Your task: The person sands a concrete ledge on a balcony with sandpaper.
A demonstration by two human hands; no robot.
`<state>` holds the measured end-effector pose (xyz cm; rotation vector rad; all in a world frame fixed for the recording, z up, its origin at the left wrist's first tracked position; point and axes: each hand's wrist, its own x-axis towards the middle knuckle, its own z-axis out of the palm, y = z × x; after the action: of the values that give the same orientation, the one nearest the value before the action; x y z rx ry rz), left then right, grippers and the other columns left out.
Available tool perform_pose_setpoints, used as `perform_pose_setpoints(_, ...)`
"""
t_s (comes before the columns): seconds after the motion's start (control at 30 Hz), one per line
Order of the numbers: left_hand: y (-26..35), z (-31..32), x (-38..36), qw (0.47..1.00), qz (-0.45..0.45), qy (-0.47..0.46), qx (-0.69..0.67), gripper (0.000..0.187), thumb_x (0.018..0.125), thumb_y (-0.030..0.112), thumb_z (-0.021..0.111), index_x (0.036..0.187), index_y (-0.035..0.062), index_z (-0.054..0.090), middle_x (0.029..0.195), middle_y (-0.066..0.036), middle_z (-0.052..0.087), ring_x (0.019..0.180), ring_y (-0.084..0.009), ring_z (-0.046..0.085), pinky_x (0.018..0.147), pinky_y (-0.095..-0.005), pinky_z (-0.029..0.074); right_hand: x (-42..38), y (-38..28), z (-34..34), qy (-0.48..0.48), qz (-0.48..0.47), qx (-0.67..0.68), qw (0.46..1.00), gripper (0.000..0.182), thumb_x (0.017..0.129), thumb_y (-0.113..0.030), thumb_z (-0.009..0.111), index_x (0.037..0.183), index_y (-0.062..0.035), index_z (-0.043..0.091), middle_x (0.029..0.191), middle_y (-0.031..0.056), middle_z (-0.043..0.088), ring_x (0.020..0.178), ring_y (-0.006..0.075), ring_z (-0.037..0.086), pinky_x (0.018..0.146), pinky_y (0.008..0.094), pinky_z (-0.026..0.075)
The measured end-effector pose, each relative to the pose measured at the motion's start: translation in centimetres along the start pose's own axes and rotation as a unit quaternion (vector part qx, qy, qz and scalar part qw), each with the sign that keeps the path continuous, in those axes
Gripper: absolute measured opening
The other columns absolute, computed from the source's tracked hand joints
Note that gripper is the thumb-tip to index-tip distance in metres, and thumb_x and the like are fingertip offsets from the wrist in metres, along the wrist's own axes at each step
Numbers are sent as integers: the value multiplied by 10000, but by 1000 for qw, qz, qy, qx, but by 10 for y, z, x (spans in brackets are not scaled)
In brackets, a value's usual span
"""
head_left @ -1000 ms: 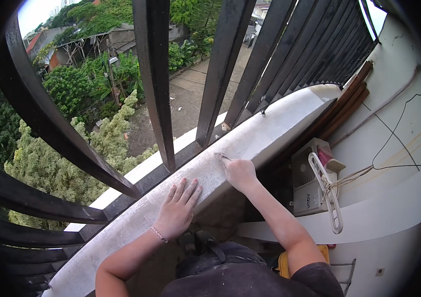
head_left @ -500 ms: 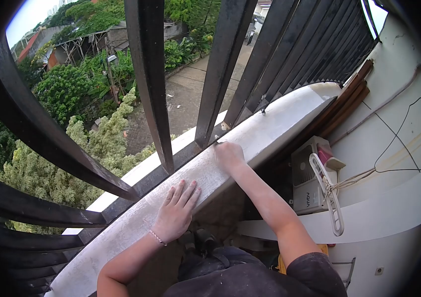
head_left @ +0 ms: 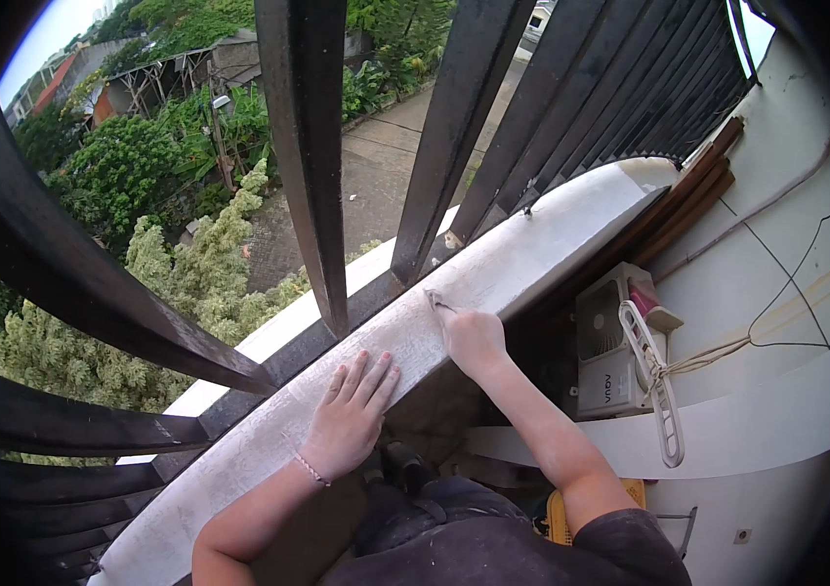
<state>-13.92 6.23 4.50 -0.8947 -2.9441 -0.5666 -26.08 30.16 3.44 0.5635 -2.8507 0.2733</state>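
Note:
My left hand (head_left: 349,415) lies flat on the white ledge (head_left: 283,415), fingers stretched out towards the railing and a braided bracelet round the wrist. Further along the same ledge, my right hand (head_left: 474,342) is closed, its knuckles up. Something small and greyish shows at its fingertips against the ledge surface, too small to name; the rest is hidden in the fist. Faint scuffs and whitish dust mark the ledge near both hands. Dark metal railing bars (head_left: 312,176) rise from a dark base rail just beyond the ledge.
At right, an outdoor air-conditioner unit (head_left: 602,337) stands by the white wall, with a pale slotted bracket (head_left: 654,381) and loose cables hanging there. Brown pipes (head_left: 693,205) lean at the ledge's far end. A yellow object (head_left: 559,518) is beside my body. Trees and pavement lie below, outside.
My right hand has drawn back from the railing base across the ledge, towards my body. The left hand stays in place on the ledge. The view has shifted slightly.

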Motion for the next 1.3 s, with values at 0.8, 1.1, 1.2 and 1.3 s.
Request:
perform_pose_setpoints(0.8,1,2,4,1000,-3,0,20,759,894,159,616,1569,-1,308,1663,-182,277,1542,-391,254,1249,-528,228,-17,-9,-7,-29,-17,28,999,226,891,-96,596,1064,-97,741,867,163,753,813,320,755,692,432,603)
perform_pose_setpoints(1.1,4,8,6,999,-5,8,39,767,889,161,617,1556,-47,301,1656,-218,272,1538,-394,263,1246,-526,236,17,-24,13,-60,-33,0,998,225,886,-97,602,1071,-89,731,846,166,749,804,309,757,689,421,606)
perform_pose_setpoints(1.2,2,6,13,999,-5,11,47,760,897,169,614,1555,-49,303,1657,-218,271,1537,-393,264,1245,-526,238,-14,-23,-5,-45,-46,41,997,288,895,-98,588,1144,-103,732,870,159,752,794,305,755,685,418,606)
perform_pose_setpoints(1.3,3,6,9,999,-6,4,52,765,902,175,614,1559,-48,293,1657,-217,271,1538,-391,263,1248,-518,235,25,-31,7,-97,-41,-9,994,370,914,-101,562,1251,-134,712,876,145,750,786,303,751,671,418,600)
